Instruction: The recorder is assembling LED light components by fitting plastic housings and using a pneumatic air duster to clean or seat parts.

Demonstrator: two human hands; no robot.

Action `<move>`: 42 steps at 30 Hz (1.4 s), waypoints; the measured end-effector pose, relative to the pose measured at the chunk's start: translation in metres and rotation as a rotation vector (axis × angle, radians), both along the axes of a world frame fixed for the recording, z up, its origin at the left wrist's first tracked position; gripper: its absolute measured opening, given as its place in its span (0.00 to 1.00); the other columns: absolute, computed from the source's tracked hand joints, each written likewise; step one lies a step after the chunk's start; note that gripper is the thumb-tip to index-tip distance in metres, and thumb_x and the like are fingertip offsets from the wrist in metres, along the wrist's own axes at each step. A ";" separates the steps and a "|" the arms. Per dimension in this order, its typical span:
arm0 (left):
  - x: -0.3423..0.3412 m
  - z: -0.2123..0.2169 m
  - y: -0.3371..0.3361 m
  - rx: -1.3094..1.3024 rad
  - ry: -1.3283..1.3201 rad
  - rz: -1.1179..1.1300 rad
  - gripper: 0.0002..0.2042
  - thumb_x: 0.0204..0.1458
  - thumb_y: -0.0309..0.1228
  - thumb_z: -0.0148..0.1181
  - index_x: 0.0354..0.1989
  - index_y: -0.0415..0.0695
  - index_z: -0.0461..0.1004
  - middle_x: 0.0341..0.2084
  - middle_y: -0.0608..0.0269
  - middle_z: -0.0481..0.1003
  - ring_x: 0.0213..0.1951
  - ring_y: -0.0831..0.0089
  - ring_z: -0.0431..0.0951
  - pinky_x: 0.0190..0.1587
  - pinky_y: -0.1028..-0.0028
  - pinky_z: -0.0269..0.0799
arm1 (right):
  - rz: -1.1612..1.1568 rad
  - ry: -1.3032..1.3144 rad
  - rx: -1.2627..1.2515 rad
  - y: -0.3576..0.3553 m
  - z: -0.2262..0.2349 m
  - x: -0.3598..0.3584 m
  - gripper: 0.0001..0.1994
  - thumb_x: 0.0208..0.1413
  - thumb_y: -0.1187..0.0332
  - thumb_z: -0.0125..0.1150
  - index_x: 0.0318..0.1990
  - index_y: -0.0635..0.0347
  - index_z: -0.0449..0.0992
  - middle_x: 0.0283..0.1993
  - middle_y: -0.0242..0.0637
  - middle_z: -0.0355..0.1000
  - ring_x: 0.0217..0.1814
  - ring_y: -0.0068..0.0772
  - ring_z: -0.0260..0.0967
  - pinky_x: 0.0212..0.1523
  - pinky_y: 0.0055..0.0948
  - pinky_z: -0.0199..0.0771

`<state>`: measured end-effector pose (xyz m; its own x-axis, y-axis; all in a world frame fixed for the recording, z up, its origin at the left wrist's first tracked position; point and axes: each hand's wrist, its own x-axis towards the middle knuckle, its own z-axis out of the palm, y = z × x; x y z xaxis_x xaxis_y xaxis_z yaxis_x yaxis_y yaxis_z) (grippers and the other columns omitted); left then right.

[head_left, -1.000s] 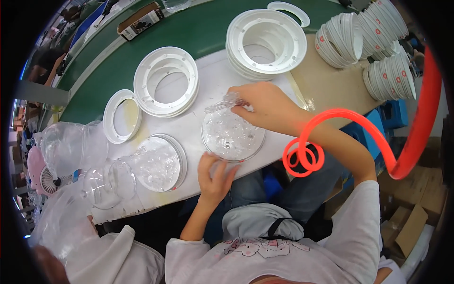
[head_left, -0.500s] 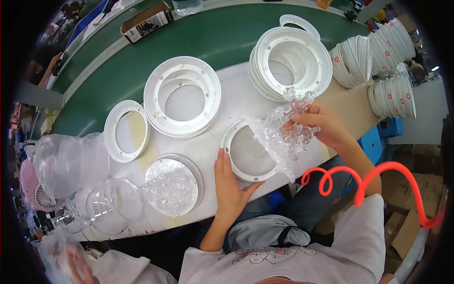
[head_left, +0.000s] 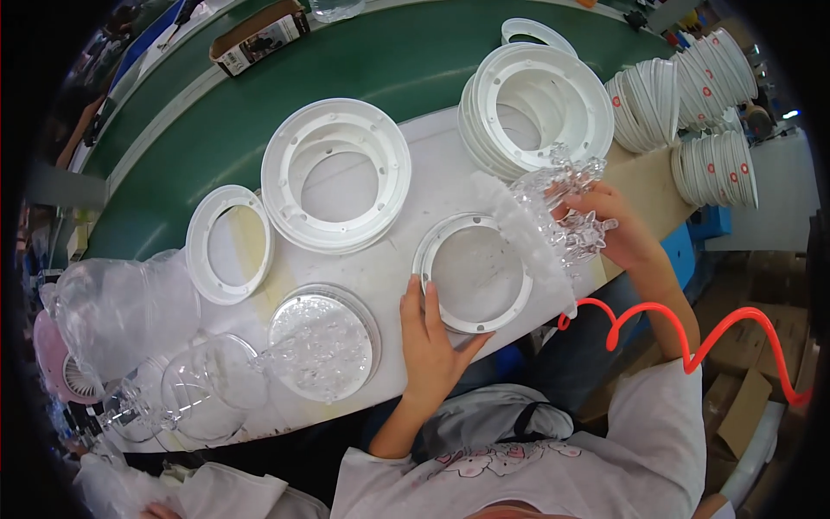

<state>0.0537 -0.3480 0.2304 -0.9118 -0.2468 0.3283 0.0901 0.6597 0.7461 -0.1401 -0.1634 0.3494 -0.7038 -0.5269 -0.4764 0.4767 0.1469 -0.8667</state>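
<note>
Your left hand (head_left: 430,337) lies flat against the white ring (head_left: 474,272), your right hand (head_left: 616,227) grips the clear cover (head_left: 553,216), ring stacks (head_left: 337,173) beyond.

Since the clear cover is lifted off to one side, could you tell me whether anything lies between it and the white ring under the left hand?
Nothing visible does. The right hand holds the clear studded cover tilted at the white ring's right edge. The ring's opening is bare, and the left hand only touches its lower-left rim.

A brown cardboard box (head_left: 259,36) is seen on the green conveyor belt (head_left: 259,104). Stacked white paper bowls (head_left: 692,95) are set at the right, and a coiled red-orange hose (head_left: 683,333) is hung below.
</note>
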 end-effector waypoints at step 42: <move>0.000 0.007 0.005 -0.109 -0.124 -0.057 0.47 0.34 0.39 0.73 0.62 0.39 0.50 0.62 0.33 0.46 0.61 0.38 0.54 0.57 0.55 0.59 | -0.314 -0.491 -0.642 0.010 0.003 0.032 0.16 0.56 0.68 0.50 0.51 0.66 0.68 0.44 0.41 0.72 0.42 0.31 0.73 0.44 0.32 0.73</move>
<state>0.0535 -0.3432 0.2372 -0.9584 -0.1628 0.2344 0.0412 0.7338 0.6781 -0.1083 -0.1538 0.3521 -0.6543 -0.6138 -0.4417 0.7553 -0.5016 -0.4219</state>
